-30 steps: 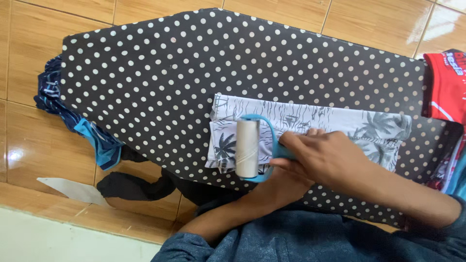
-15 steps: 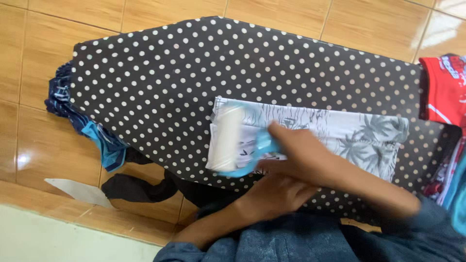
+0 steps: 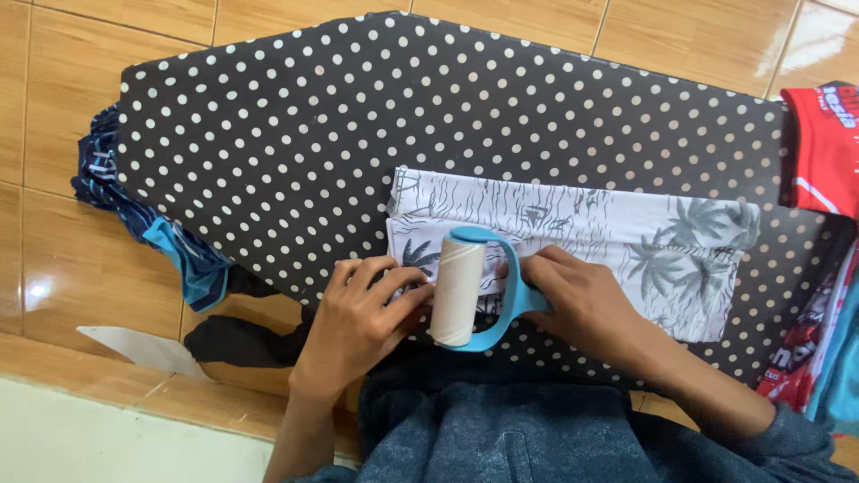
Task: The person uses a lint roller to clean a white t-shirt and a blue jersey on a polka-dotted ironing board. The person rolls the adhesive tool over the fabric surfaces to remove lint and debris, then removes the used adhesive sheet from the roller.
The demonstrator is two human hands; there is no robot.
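Note:
A folded white cloth with grey palm-tree print (image 3: 608, 233) lies on a black ironing board with white polka dots (image 3: 340, 134). My right hand (image 3: 586, 304) grips the blue handle of a lint roller (image 3: 461, 291), whose pale roll rests on the cloth's left end. My left hand (image 3: 358, 322) is at the cloth's left edge, fingers spread and touching the roll and the fabric beside it.
A dark blue patterned garment (image 3: 134, 215) hangs off the board's left side. Red clothes (image 3: 819, 152) lie at the right end, with more red and blue fabric below. A white paper scrap (image 3: 139, 349) lies on the tan tiled floor (image 3: 54, 259).
My left hand has come up from under my right arm and now rests on the cloth beside the roller. The roller has shifted slightly along the cloth's left end.

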